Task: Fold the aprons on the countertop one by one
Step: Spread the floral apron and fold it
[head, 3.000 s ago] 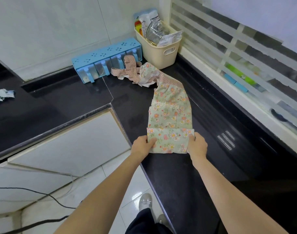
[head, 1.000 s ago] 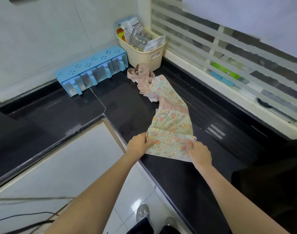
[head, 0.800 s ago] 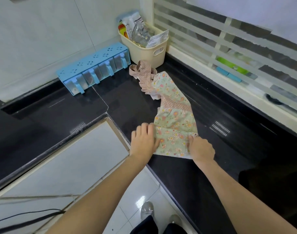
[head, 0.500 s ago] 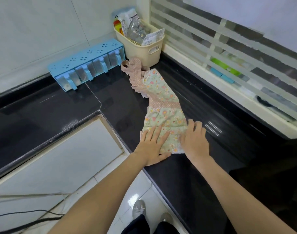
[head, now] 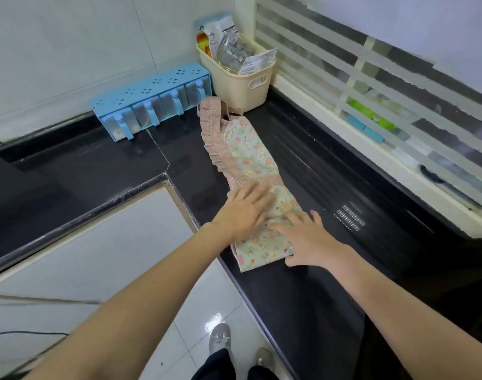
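Observation:
A floral green apron (head: 250, 154) with a pink dotted ruffle lies as a long narrow strip on the black countertop (head: 330, 283), running from the near edge toward the back corner. Its near end is folded over. My left hand (head: 245, 209) lies flat with straight fingers on the apron's middle. My right hand (head: 308, 237) presses flat on the folded near end, fingers spread. Neither hand grips the cloth.
A blue spice-jar rack (head: 152, 102) stands against the back wall. A cream basket (head: 239, 86) with packets sits in the corner, touching the apron's strap end. A slatted window (head: 371, 86) runs along the right. The counter edge drops to tiled floor (head: 201, 305) on the left.
Both hands went from pinching the apron's near corners to lying flat on it. The left hand has slid farther up the cloth. The apron now lies straighter and narrower.

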Demonstrator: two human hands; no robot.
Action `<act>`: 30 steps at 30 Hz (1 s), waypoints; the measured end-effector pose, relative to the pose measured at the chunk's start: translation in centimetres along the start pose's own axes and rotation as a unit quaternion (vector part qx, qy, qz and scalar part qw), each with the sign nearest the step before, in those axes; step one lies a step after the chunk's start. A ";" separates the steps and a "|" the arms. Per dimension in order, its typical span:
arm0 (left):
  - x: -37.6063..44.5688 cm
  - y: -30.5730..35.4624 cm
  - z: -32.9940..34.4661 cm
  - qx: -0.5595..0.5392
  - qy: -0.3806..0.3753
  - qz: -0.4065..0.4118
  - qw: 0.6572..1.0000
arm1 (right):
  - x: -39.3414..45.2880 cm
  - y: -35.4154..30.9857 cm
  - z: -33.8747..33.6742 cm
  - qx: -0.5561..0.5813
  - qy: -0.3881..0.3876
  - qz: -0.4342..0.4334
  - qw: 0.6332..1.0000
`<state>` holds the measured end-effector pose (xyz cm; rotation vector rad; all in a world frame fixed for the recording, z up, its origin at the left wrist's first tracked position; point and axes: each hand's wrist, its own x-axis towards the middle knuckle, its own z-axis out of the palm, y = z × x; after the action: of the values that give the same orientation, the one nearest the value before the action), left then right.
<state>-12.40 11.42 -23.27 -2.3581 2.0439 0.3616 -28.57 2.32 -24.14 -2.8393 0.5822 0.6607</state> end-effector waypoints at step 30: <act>0.4 -0.9 0.9 0.076 0.033 0.032 0.996 | -0.1 -0.5 -0.5 0.198 0.055 0.006 0.979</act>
<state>-11.63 11.29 -24.32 -2.2500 2.0950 0.1255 -28.22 2.66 -23.59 -2.5095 0.6637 0.3411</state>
